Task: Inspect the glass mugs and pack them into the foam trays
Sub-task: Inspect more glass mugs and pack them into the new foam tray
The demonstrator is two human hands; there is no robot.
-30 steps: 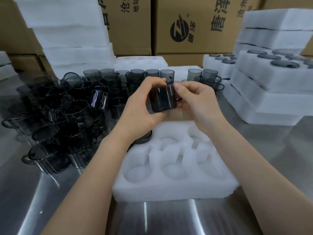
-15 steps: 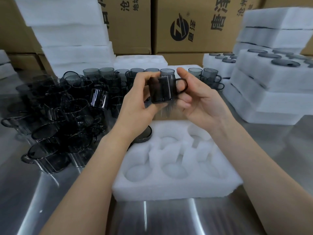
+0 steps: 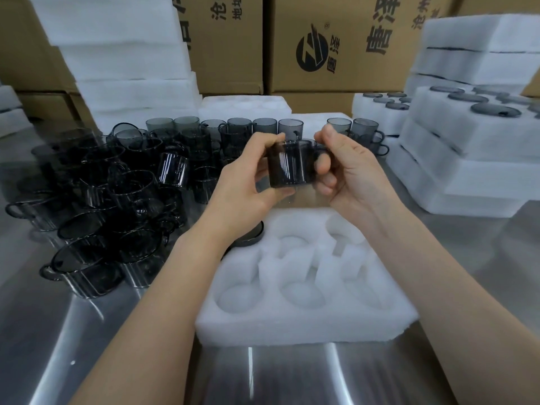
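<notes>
Currently | left hand (image 3: 242, 182), right hand (image 3: 356, 173) grip glass mug (image 3: 292, 166) above foam tray (image 3: 306, 325) | stacked trays (image 3: 467, 147): dark lids (image 3: 496, 110)

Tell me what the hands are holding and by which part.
One smoky glass mug. The left hand grips its body, fingers at the rim, thumb under the base; the right hand holds its handle side.

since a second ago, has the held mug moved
Yes. The mug rose toward the box logo half a second ago, then dropped back, ending slightly right of where it began.
</notes>
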